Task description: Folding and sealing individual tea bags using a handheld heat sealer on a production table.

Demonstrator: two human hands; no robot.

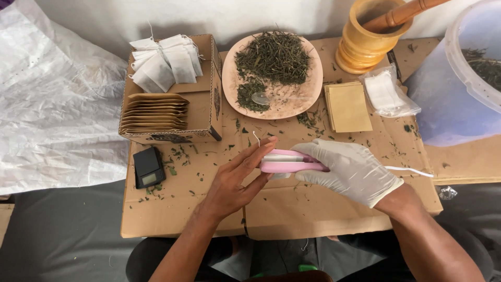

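Note:
My right hand (348,169), in a white glove, grips a pink and white handheld sealer (288,161) over a flattened cardboard sheet (308,209). My bare left hand (237,180) touches the sealer's left end with its fingertips, where a small white tea bag is clamped in the jaws; its string (256,138) curls up above. A white cord (412,171) trails off to the right from the sealer.
A pink plate (232,91) of dried green herbs with a spoon stands behind. A cardboard box (203,112) at left carries filled tea bags (164,62) and brown envelopes (154,110). Also present: a small black scale (148,167), tan sachets (347,107), a bag of white filters (386,93), a wooden mortar (365,39), a large bucket (459,89).

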